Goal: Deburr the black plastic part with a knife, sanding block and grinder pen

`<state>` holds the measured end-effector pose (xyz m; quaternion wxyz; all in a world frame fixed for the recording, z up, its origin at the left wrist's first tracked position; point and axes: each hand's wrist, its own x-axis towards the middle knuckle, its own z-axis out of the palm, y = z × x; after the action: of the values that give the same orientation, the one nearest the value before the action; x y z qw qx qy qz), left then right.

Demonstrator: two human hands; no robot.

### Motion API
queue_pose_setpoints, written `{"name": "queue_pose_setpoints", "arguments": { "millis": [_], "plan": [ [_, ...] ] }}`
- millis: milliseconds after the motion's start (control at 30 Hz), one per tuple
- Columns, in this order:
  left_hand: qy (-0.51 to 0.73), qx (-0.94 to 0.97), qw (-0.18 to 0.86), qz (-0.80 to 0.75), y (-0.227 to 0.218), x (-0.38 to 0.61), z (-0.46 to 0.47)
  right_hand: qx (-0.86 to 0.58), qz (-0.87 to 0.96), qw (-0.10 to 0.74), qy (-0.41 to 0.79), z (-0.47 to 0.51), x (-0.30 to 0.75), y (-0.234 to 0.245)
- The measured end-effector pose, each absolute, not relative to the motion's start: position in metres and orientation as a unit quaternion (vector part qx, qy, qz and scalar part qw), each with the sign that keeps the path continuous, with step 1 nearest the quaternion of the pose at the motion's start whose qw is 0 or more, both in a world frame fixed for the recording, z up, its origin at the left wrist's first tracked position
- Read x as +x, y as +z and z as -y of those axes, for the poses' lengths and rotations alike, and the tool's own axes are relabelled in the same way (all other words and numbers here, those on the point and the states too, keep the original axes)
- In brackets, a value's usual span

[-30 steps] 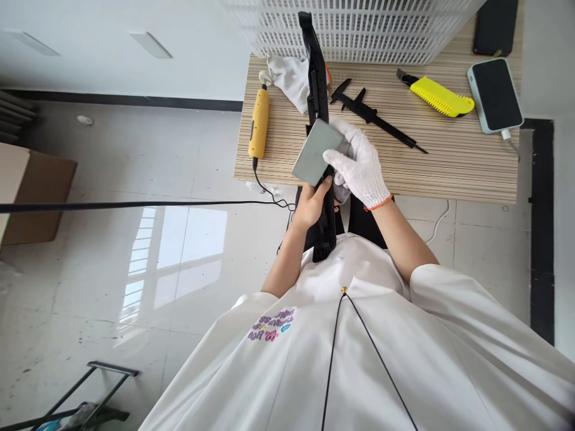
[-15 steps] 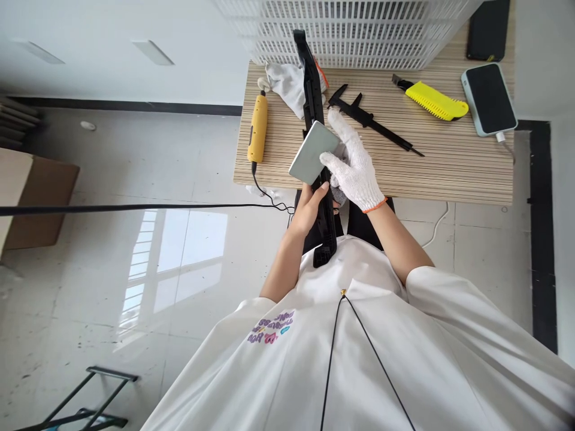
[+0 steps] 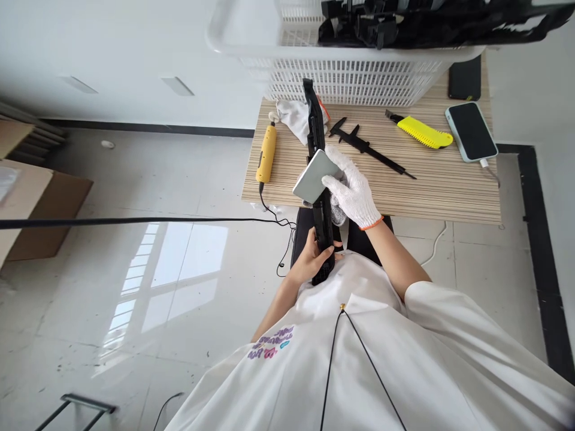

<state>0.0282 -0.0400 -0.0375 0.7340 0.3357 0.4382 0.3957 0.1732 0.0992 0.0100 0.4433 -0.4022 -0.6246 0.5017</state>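
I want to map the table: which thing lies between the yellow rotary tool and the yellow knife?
In the head view, the black caliper lies between the rotary tool and the knife.

Just one camera here, sitting on the person's head and looking steeply down and forward. It's catching their white shirt [image 3: 359, 371] right up close at the bottom, the striped table [image 3: 440, 191] a bit farther out, and the white basket [image 3: 341, 78] poking in at the top.

White knit glove [image 3: 354, 194], grey block [image 3: 314, 176], black plastic strip [image 3: 320, 179], yellow rotary tool [image 3: 266, 154], striped wooden table [image 3: 440, 185]
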Motion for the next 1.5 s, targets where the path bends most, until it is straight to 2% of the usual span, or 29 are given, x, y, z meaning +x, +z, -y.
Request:
{"name": "queue_pose_setpoints", "arguments": {
  "millis": [167, 400, 667, 900, 1133, 1333, 1500],
  "plan": [
    [0.435, 0.299, 0.715, -0.458, -0.016, 0.043, 0.029, -0.423, 0.554, 0.516, 0.498, -0.1, 0.181, 0.006],
    [0.44, 0.3, 0.721, -0.444, 0.004, 0.037, 0.004, -0.416, 0.463, 0.539, 0.568, -0.101, 0.194, 0.012],
    [0.438, 0.355, 0.716, -0.413, -0.018, 0.043, 0.028, -0.385, 0.411, 0.553, 0.614, -0.097, 0.197, 0.023],
    [0.546, 0.368, 0.62, -0.426, -0.027, 0.048, 0.036, -0.411, 0.36, 0.585, 0.599, -0.098, 0.194, 0.026],
    [0.487, 0.378, 0.691, -0.378, 0.008, 0.04, -0.006, -0.389, 0.348, 0.61, 0.596, -0.101, 0.197, 0.019],
    [0.505, 0.322, 0.73, -0.329, 0.017, 0.046, -0.045, -0.382, 0.398, 0.558, 0.619, -0.095, 0.206, 0.025],
    [0.519, 0.273, 0.759, -0.284, 0.003, 0.047, -0.052, -0.355, 0.488, 0.408, 0.685, -0.09, 0.211, 0.028]
  ]
}}
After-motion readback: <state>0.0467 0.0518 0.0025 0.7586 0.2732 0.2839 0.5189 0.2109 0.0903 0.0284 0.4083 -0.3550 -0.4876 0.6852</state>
